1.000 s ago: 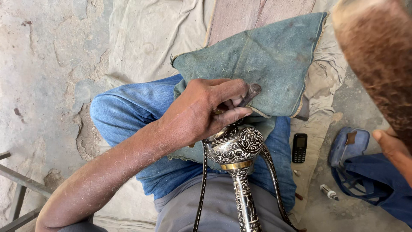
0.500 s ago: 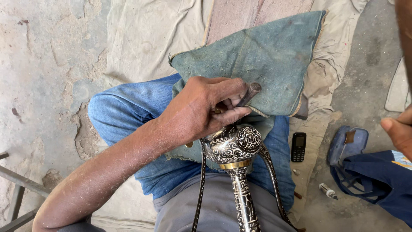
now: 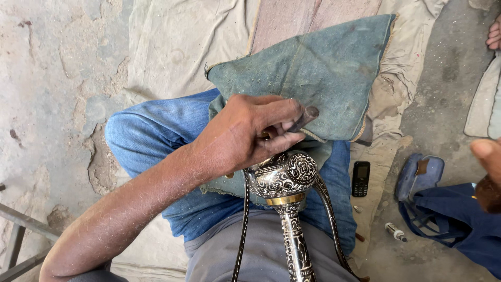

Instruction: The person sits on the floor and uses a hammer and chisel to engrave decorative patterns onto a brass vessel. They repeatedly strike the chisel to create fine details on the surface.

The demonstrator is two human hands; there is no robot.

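Just below left hand [image 3: 245, 138], engraved vessel [image 3: 284, 177].

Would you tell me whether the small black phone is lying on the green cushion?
No, the phone lies on the pale cloth on the ground, beside the person's blue-jeaned leg, off the green cushion.

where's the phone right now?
Head view, right of centre: the small black phone lies on the pale ground cloth, just right of the jeans-clad leg and left of the blue sandal.
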